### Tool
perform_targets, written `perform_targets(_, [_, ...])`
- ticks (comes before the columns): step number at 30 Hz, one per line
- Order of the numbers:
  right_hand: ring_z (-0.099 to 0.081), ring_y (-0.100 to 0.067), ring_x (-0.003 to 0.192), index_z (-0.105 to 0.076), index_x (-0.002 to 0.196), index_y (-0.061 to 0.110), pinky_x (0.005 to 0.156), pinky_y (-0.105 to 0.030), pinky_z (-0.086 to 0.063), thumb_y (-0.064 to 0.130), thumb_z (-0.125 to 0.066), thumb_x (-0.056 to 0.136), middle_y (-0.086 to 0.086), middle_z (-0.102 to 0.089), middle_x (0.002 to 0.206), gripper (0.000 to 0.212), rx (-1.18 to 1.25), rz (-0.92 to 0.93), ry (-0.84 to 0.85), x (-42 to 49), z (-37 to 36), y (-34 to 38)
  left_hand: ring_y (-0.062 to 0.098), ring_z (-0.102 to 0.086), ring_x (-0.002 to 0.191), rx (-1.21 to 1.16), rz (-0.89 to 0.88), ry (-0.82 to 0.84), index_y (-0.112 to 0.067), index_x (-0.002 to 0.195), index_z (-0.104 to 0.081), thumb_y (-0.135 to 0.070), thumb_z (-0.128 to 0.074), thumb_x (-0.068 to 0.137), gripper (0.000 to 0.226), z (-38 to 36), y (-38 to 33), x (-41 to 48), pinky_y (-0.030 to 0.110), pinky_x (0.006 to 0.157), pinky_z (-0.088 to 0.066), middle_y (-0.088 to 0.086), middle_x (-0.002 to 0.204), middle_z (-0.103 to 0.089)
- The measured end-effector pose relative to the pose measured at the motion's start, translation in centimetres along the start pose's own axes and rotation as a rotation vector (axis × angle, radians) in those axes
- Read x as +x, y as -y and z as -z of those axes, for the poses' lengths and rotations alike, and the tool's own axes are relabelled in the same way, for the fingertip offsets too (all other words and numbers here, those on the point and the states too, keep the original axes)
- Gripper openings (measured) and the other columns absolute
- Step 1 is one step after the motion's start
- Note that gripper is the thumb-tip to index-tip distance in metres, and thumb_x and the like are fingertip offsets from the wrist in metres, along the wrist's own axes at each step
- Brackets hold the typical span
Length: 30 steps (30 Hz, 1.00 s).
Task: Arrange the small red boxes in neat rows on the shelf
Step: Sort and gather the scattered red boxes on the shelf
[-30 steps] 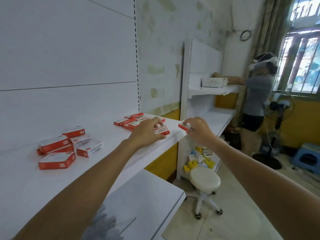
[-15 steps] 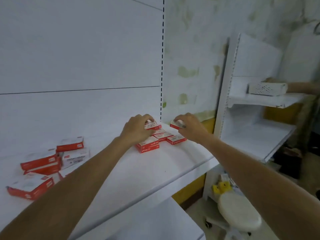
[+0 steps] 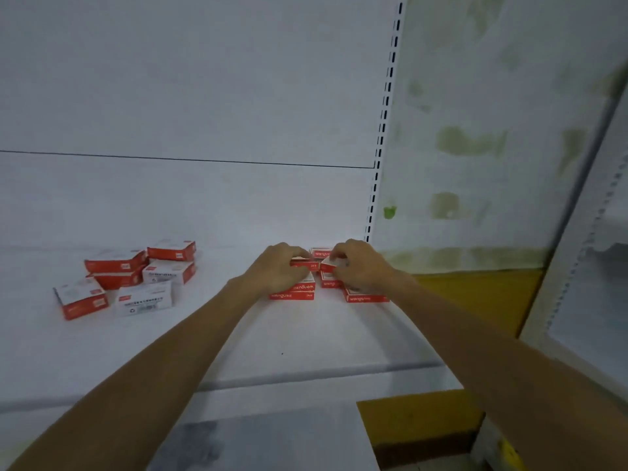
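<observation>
Hands | left hand curled round stacked red box | right hand pinching tilted red box beside it

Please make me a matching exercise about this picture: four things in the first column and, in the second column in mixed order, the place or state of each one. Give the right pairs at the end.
Column one
1. left hand
2. right hand
3. loose pile of boxes
4. slotted upright

Column two
A. lies jumbled on the left part of the shelf
B. pinches a tilted box
C. stands at the right end of the back panel
D. fingers curl over the grouped boxes, on their left side

Pairs: 1-D, 2-B, 3-A, 4-C
</observation>
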State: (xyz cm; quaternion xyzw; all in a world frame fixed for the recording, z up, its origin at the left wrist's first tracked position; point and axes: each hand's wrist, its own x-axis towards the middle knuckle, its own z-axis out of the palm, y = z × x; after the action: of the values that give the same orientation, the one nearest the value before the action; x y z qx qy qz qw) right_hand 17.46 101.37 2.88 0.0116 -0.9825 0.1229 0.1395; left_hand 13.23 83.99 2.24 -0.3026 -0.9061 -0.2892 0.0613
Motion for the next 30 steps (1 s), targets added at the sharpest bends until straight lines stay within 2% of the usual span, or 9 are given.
perform_targets(6, [-0.048,-0.023,0.113,-0.056,0.119,0.012,0.095,-0.033,-0.038,0.020,-0.056,0.086,-0.008,-0.056,0.120,0.034,0.080,0.139,-0.136,0.9,0.7,1.2,0.021,-0.053,0.108,0.088,0.046,-0.163,-0.019,0.116,-0.061,-0.028,-0.057,0.087,0.031,1.7,0.9,-2.1,0.021,0.081,-0.033,0.007,0.120,-0.058])
perform_targets(10, [-0.050,-0.024,0.111,-0.057,0.117,0.009,0.095,-0.033,-0.040,0.012,-0.054,0.084,-0.009,-0.060,0.117,0.033,0.228,0.246,-0.170,2.5,0.4,6.2,0.018,-0.052,0.109,0.117,0.126,-0.225,-0.021,0.117,-0.059,-0.028,-0.058,0.087,0.030,4.9,3.3,-5.5,0.022,0.085,-0.033,0.005,0.120,-0.058])
perform_targets(14, [-0.049,-0.024,0.111,-0.055,0.119,0.009,0.095,-0.035,-0.040,0.011,-0.053,0.083,-0.009,-0.059,0.118,0.037,0.310,0.425,-0.134,4.1,-1.4,15.7,0.020,-0.055,0.104,0.168,0.266,-0.326,-0.020,0.113,-0.063,-0.022,-0.057,0.087,0.027,10.4,6.8,-11.5,0.023,0.085,-0.036,0.006,0.115,-0.062])
perform_targets(21, [-0.048,-0.023,0.111,-0.052,0.123,0.010,0.092,-0.034,-0.040,0.014,-0.054,0.084,-0.009,-0.057,0.119,0.039,0.400,0.686,0.003,3.6,-6.2,33.1,0.016,-0.054,0.104,0.278,0.533,-0.496,-0.018,0.114,-0.061,-0.023,-0.057,0.087,0.028,19.6,14.2,-24.1,0.020,0.082,-0.035,0.002,0.122,-0.060])
perform_targets(27, [-0.048,-0.025,0.113,-0.049,0.126,0.011,0.090,-0.032,-0.039,0.014,-0.053,0.085,-0.010,-0.055,0.121,0.041,0.414,0.740,0.084,3.2,-10.0,43.6,0.017,-0.053,0.109,0.300,0.602,-0.505,-0.016,0.115,-0.062,-0.021,-0.058,0.087,0.029,25.2,20.5,-30.6,0.012,0.079,-0.030,0.003,0.124,-0.059])
perform_targets(30, [-0.050,-0.025,0.112,-0.052,0.123,0.011,0.089,-0.031,-0.040,0.014,-0.055,0.084,-0.011,-0.056,0.120,0.039,0.430,0.715,0.084,3.6,-10.9,47.7,0.018,-0.053,0.108,0.288,0.594,-0.485,-0.018,0.115,-0.062,-0.021,-0.057,0.087,0.028,28.1,23.4,-32.5,0.015,0.081,-0.032,0.004,0.123,-0.058])
